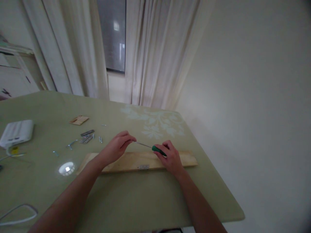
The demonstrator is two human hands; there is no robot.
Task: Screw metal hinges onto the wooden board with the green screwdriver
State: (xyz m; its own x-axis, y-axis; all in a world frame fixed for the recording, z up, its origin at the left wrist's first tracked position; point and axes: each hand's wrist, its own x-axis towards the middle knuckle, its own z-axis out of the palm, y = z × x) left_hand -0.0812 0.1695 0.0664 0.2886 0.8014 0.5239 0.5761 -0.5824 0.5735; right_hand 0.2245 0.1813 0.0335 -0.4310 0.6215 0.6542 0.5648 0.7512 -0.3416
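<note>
My right hand [170, 155] is closed around the green handle of a screwdriver [157, 150], whose thin shaft points left. At the tip of that shaft, my left hand [119, 145] is closed in a pinch; whatever its fingertips hold is too small to make out. Both hands are above a long pale wooden board [131, 158] lying flat on the table. A small metal plate [143, 167] with holes sits at the board's near edge, between the two forearms.
Left of the board lie several metal plates [87, 138], loose screws [100, 139] and a small wooden piece [79, 120] on the green table [136, 200]. A white box-shaped device [18, 132] and a white cable [21, 220] are farther left. A wall [255, 113] borders the table's right side.
</note>
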